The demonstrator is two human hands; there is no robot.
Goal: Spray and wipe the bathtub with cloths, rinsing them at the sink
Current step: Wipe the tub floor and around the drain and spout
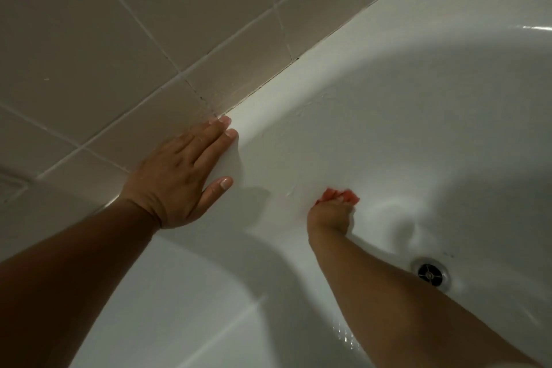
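White bathtub (403, 104) fills the right and lower frame; its rim meets the beige tiled wall (119, 39) along a diagonal seam from centre left to upper right. Left hand (182, 176), centre left, lies flat with fingers straight and spread on the rim by the seam, holding nothing – a brace, by the look of it. Right hand (330, 215), centre frame, fingers curled around a bunched red-orange cloth (337, 196) pressed to the tub's inner slope. Drain (430, 272) at lower right, well apart from the cloth. Step in hand: wiping the inner wall. Next move likely calls for firm strokes down toward the drain – only 1 cloth in view. No brands, labels or writing readable.
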